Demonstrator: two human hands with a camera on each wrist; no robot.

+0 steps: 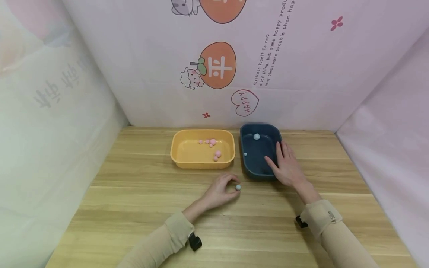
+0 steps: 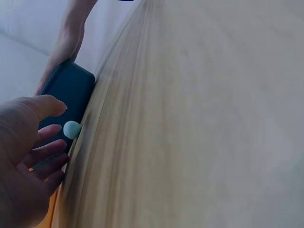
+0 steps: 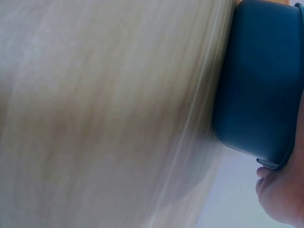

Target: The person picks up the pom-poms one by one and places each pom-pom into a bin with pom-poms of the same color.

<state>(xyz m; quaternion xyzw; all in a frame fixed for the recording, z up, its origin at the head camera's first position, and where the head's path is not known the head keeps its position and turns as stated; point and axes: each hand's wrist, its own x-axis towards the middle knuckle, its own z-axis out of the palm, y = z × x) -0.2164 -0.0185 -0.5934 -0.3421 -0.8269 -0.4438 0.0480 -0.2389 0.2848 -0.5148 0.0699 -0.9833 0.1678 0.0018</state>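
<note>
A small pale blue ball point(image 1: 238, 187) lies between the thumb and finger tips of my left hand point(image 1: 219, 191), in front of the dark blue basin. In the left wrist view the ball point(image 2: 72, 129) shows just beyond the spread fingers, with a gap below the thumb. My right hand point(image 1: 287, 169) rests over the right rim of the basin point(image 1: 256, 174), thumb reaching over its inside and fingers lying along the edge. Inside that basin are a larger pale blue ball point(image 1: 256, 137) and a tiny one point(image 1: 245, 154).
A yellow basin point(image 1: 202, 165) stands left of the blue one, holding several pink balls point(image 1: 218, 153). Both basins are on a wood-grain table point(image 1: 140, 186), close to a printed cloth backdrop point(image 1: 161, 74). Cloth also hangs at the left and right sides.
</note>
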